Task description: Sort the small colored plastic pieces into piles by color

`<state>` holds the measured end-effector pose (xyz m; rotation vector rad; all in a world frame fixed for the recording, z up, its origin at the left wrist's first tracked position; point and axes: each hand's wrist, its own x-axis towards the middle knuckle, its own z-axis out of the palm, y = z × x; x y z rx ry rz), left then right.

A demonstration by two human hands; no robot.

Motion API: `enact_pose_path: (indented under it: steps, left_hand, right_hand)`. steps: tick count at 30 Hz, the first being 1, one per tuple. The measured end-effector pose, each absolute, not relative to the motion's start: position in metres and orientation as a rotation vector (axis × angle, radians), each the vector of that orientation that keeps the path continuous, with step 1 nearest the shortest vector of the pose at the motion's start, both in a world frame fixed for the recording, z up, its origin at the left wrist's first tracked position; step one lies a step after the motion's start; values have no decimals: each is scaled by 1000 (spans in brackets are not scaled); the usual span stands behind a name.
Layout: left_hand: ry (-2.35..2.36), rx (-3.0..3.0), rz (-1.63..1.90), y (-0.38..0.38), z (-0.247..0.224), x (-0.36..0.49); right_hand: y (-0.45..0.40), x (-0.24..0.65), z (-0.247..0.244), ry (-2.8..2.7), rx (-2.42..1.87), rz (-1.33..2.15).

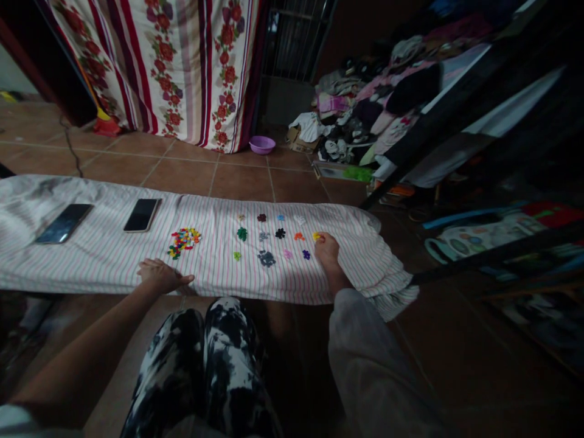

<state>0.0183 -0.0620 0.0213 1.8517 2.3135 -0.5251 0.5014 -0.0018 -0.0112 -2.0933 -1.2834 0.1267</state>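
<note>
My left hand (159,275) lies on the striped cloth (214,277) near its front edge, fingers stretched out, holding nothing. Just beyond it is a mixed pile of small coloured bead-like pieces (186,239). At the right, my right hand (328,249) is closed, its fingertips at some small yellow pieces (316,236); whether it grips one is hidden. Left of that hand lie sorted clusters, among them orange pieces (298,236), purple pieces (306,255), black pieces (280,233), dark grey pieces (266,259) and green pieces (242,233).
Two phones, a nearer-centre phone (142,215) and a left phone (65,223), lie on the cloth. Beyond are a floral curtain (191,73), a purple basin (262,144) and a heap of clothes (365,103). A dark metal bar (438,134) slants along the right.
</note>
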Motion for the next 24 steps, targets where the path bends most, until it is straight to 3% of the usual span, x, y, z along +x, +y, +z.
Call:
enact_pose_path:
  steps: [4,24]
  left_hand:
    - [2350,1854,-748,-67,28,25]
    - [2275,1938,-892,-68,37,30]
  right_hand:
    - [10,520,-11,-1266,-2173,140]
    - [21,532,-21,-1259,-2193,328]
